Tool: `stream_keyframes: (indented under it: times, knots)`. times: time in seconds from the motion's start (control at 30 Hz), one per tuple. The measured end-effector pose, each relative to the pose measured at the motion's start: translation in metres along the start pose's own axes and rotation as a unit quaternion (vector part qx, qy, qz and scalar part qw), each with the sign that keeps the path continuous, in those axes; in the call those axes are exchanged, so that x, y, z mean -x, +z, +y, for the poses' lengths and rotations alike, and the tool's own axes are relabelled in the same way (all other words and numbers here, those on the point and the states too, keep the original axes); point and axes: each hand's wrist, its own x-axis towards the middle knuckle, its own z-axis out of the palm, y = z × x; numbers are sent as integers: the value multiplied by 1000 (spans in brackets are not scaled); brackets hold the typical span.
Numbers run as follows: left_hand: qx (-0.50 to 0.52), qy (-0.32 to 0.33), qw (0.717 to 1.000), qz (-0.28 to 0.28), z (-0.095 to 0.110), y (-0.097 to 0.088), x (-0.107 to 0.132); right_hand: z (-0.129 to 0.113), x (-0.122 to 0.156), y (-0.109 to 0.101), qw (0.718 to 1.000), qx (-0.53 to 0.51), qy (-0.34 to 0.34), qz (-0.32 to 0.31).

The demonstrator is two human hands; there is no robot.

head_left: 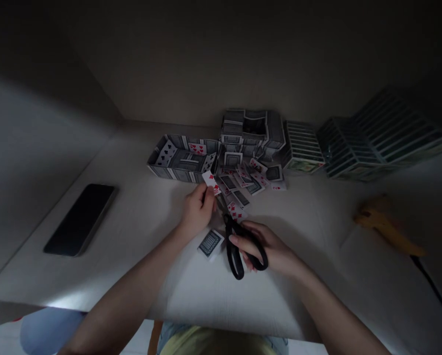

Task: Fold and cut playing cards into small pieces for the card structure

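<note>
My left hand (198, 209) pinches a small playing card (211, 181) with red diamonds on its face. Black-handled scissors (239, 246) are gripped by my right hand (268, 246), their blades pointing up and left to the lower edge of that card. Whether the blades touch the card I cannot tell. Below my left hand lies a small stack of cards (210, 244), patterned backs up. Beyond the scissors is a loose pile of cards (255, 185), some face up and some face down.
Behind the hands stand an open box made of cards (169, 171) and a taller card structure (276, 133). Ribbed card structures (305, 143) line the back right. A dark phone (81, 219) lies at left, a yellow corded tool (387, 229) at right. The wall closes off the back.
</note>
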Motion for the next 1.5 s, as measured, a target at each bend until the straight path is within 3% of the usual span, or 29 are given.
stream_keyframes:
  times: [0.23, 0.33, 0.47, 0.7, 0.93, 1.2, 1.5]
  knots:
    - [-23, 7, 1000, 2, 3, -3, 0, 10, 0, -2, 999, 14, 47, -17]
    - [-22, 5, 1000, -2, 3, -3, -1, 12, -4, 2, 995, -46, 73, -45]
    - [-26, -9, 1000, 8, 0, -3, -3, 8, -7, 2, 988, -144, 47, -38]
    - [-29, -6, 999, 17, -8, -5, -5, -1, -1, 0, 954, -288, 51, -60]
    - [-22, 7, 999, 40, -6, -4, -4, 1, 1, 13, 981, -188, -41, -40]
    - [-40, 31, 996, 70, -5, 2, -1, 8, -5, 18, 985, -161, -56, -16]
    - [-12, 11, 998, 59, -2, 6, 4, 10, -9, 19, 986, -157, -59, -6]
